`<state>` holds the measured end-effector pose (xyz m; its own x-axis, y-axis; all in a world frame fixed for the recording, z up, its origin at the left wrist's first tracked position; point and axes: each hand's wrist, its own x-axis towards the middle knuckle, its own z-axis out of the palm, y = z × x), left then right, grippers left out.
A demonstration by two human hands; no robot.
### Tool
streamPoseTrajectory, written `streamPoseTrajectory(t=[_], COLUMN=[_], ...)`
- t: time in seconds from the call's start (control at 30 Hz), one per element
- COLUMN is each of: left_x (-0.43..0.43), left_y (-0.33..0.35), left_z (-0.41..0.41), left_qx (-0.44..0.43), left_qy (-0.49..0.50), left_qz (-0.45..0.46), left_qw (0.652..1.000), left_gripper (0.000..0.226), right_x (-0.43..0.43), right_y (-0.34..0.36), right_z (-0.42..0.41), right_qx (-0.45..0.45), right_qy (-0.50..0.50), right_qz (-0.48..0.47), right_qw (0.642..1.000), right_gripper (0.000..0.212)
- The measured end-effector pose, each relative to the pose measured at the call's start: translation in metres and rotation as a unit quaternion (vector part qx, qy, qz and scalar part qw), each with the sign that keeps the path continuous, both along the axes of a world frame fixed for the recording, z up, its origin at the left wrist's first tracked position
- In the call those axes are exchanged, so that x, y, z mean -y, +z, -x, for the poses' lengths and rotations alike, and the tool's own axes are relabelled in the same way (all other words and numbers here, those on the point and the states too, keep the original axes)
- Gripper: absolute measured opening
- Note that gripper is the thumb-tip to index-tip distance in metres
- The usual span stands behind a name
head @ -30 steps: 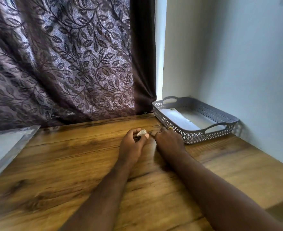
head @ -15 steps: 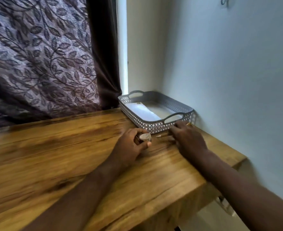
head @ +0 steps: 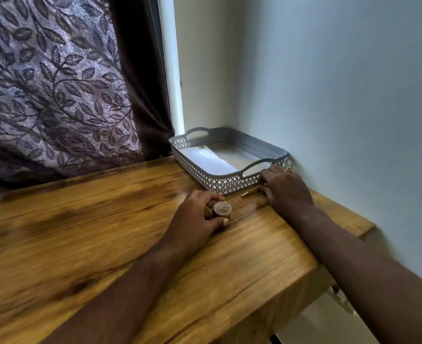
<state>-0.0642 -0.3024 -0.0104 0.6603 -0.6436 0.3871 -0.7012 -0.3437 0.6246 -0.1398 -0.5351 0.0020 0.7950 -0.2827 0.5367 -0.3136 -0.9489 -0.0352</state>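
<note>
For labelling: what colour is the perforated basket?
The perforated plastic basket is grey; head view.

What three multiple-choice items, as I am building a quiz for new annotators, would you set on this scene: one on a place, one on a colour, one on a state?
1. Where does the basket stand?
A. In the far corner of the table, against the wall
B. At the table's near edge
C. On the floor

2. What colour is the basket?
A. Red
B. Grey
C. Green

3. What is the left hand doing?
A. Lying flat and open
B. Gripping the small round container on the table
C. Raised above the basket

Answers:
1 A, as its far side meets the wall.
2 B, as its perforated walls are plain grey.
3 B, as fingers and thumb curl round the container.
</note>
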Motion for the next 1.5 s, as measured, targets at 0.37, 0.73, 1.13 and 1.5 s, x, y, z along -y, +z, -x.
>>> streamPoseTrajectory(t=[0.37, 0.73, 1.13, 1.5], left_x=[-0.001, -0.001, 0.002, 0.000], left_y=[0.001, 0.000, 0.000, 0.000], left_z=[0.004, 0.001, 0.008, 0.006], left_qx=[-0.015, -0.006, 0.021, 0.049], left_qy=[-0.002, -0.001, -0.034, 0.007], left_qz=[-0.008, 0.022, 0.051, 0.069], left_qw=[1.000, 1.000, 0.998, 0.996], left_gripper=[0.041, 0.048, 0.048, 0.035], right_x=[0.004, -0.021, -0.035, -0.018], right_y=[-0.002, -0.007, -0.010, -0.017], right_z=[-0.006, 0.015, 0.023, 0.008], right_qx=[0.000, 0.044, 0.030, 0.094], right_qy=[-0.028, 0.183, 0.264, -0.059], right_qz=[-0.029, -0.177, -0.187, -0.189], right_qw=[0.999, 0.966, 0.946, 0.976], right_gripper=[0.017, 0.016, 0.040, 0.048])
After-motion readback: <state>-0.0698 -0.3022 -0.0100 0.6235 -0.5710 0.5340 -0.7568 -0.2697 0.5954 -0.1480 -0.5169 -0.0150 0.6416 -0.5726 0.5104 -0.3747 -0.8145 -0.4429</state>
